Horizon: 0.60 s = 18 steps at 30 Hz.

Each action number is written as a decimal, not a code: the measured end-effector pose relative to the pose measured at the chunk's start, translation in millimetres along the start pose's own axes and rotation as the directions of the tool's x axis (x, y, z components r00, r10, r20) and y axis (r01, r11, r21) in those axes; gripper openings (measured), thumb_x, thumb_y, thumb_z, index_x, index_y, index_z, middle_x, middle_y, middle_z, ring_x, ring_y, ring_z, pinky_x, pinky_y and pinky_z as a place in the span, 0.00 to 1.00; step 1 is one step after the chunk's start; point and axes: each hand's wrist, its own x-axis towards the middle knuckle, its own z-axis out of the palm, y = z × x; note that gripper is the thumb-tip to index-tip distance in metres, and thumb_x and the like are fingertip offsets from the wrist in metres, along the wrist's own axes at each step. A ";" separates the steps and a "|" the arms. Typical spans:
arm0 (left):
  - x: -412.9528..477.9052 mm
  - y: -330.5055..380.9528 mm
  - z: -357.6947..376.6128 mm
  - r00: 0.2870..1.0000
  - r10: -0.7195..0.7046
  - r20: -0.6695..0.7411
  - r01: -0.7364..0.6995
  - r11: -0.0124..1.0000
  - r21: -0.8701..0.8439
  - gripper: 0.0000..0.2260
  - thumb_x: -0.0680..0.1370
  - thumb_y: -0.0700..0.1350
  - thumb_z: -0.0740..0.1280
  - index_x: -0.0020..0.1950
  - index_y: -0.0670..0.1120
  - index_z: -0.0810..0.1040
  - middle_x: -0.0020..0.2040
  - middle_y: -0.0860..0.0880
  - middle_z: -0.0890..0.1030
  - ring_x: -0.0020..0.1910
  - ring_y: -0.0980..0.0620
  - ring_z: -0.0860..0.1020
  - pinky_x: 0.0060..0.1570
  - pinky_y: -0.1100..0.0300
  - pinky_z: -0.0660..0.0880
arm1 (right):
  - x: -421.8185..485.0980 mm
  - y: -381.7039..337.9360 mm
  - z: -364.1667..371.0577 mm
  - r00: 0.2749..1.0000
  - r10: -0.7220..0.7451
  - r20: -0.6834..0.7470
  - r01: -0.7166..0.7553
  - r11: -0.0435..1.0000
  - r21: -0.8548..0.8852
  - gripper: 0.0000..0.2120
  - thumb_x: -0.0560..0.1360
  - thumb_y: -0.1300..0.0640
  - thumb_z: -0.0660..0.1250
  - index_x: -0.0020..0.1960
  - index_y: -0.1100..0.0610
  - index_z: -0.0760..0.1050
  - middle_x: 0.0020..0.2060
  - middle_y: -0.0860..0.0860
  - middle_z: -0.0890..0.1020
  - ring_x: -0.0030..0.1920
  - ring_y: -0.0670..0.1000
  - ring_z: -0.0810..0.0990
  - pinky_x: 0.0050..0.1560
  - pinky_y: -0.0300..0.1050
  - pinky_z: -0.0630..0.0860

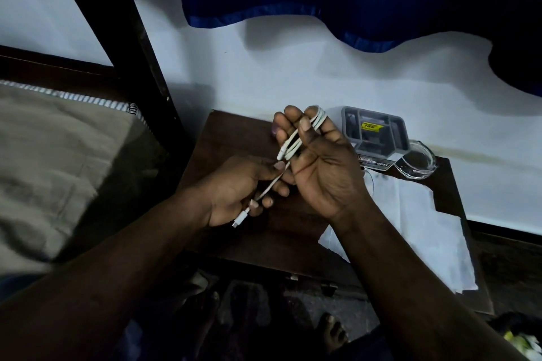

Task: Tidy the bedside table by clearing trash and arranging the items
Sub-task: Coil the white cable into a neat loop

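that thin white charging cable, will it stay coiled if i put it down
Probably floppy: the thin white charging cable bends into tight loops in the right hand. Its loose end droops through the left hand, so it seems light. Untied, the coil would likely spring open.

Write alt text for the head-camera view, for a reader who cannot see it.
A person's right hand holds a coiled white cable above a dark bedside table, while the left hand pinches its loose end. A grey organiser tray, a glass dish and white paper lie on the table's right side.

matt dark wood bedside table (234, 132), clear glass dish (416, 163), white paper (416, 214)
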 end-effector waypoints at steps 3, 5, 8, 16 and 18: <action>1.5 2.2 -2.5 0.996 0.092 0.012 -0.092 0.982 0.164 0.12 0.83 0.47 0.66 0.45 0.47 0.87 0.34 0.48 0.81 0.24 0.55 0.70 0.21 0.67 0.60 | 2.6 2.7 -4.5 0.992 -0.116 -0.044 0.106 0.976 -0.190 0.08 0.82 0.70 0.60 0.51 0.59 0.73 0.48 0.54 0.88 0.55 0.55 0.86 0.62 0.48 0.80; 1.0 4.6 -4.0 0.985 0.173 0.005 -0.166 0.937 0.306 0.09 0.81 0.47 0.68 0.46 0.49 0.87 0.33 0.50 0.81 0.23 0.55 0.71 0.22 0.66 0.62 | 3.9 6.6 -7.6 0.981 -0.189 -0.041 0.159 0.910 -0.382 0.07 0.81 0.70 0.63 0.50 0.59 0.74 0.48 0.54 0.88 0.55 0.56 0.86 0.64 0.52 0.79; -2.2 7.4 -6.0 0.941 0.334 0.057 -0.286 0.693 0.662 0.07 0.78 0.48 0.71 0.42 0.53 0.86 0.33 0.52 0.85 0.24 0.55 0.78 0.26 0.65 0.71 | 4.6 13.7 -14.6 0.967 -0.252 -0.037 0.158 0.709 -0.687 0.09 0.80 0.70 0.66 0.50 0.57 0.76 0.45 0.53 0.88 0.52 0.52 0.88 0.57 0.49 0.83; -16.3 19.1 -12.1 0.597 0.760 0.258 -0.489 0.089 0.868 0.05 0.75 0.50 0.70 0.47 0.53 0.85 0.44 0.55 0.86 0.44 0.56 0.83 0.46 0.58 0.78 | 6.0 23.0 -30.3 0.971 -0.220 -0.094 -0.029 0.282 -0.959 0.09 0.80 0.65 0.62 0.49 0.56 0.79 0.41 0.47 0.84 0.43 0.45 0.83 0.49 0.44 0.80; -16.3 20.7 -15.8 0.581 0.789 0.200 -0.488 0.140 0.862 0.04 0.75 0.51 0.72 0.48 0.54 0.83 0.44 0.57 0.84 0.43 0.58 0.82 0.46 0.56 0.78 | 2.8 22.4 -23.4 0.978 -0.140 -0.157 -0.100 0.345 -0.933 0.16 0.84 0.47 0.61 0.43 0.53 0.79 0.34 0.48 0.82 0.36 0.47 0.80 0.41 0.43 0.78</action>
